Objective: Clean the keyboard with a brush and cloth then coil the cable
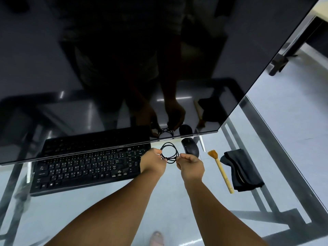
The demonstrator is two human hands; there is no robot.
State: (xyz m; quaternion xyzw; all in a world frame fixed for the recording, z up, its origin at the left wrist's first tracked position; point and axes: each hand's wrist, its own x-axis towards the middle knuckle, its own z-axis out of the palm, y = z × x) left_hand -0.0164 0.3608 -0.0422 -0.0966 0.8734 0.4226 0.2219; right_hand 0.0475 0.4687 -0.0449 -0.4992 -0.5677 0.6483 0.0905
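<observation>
We held the thin black coiled cable (170, 155) between both hands, left hand (153, 161) pinching at nine o'clock, right hand (190, 166) pinching at four, forearms extended, just right of the black keyboard (88, 167).

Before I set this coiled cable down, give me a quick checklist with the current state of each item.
1. Thin black cable wound into loops: ok.
2. Left hand grip on coil: ok.
3. Right hand pinching the other side: ok.
4. Loose end tucked in: cannot tell.
5. Bamboo-handled brush and dark folded cloth set aside on the glass desk: ok.
6. Black keyboard clean: cannot tell.
</observation>
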